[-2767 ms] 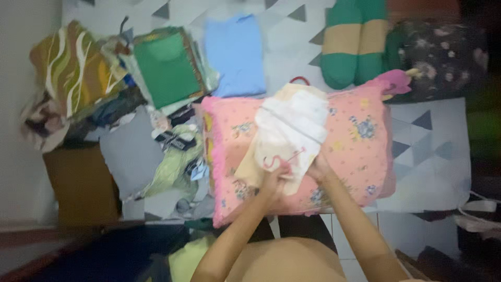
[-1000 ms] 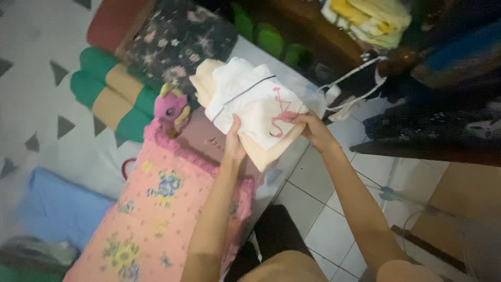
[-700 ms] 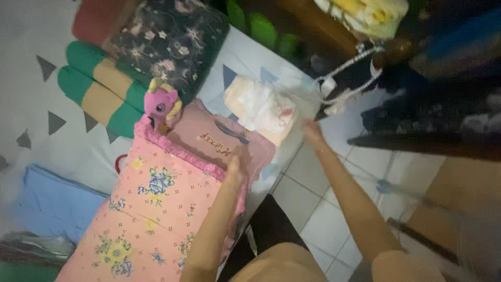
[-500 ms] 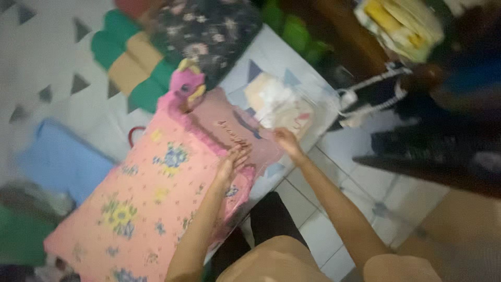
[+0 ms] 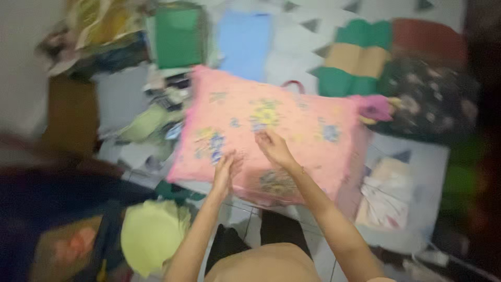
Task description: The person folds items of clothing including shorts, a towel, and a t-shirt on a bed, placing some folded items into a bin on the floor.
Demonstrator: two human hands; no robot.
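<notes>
Resting open and empty-palmed, left hand (image 5: 225,169) and right hand (image 5: 273,148) on a soft pink floral pillow (image 5: 308,112), folded cream-and-white cloth (image 5: 386,196) well right of them, blurred.

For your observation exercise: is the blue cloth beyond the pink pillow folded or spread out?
Folded: the blue cloth lies as a neat flat rectangle beyond the pink pillow.

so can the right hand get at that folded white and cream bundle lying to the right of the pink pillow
Probably yes. The right hand rests open on the pink pillow, holding nothing, and the folded bundle lies uncovered just past the pillow's right edge, with nothing on top of it or between them.
</notes>
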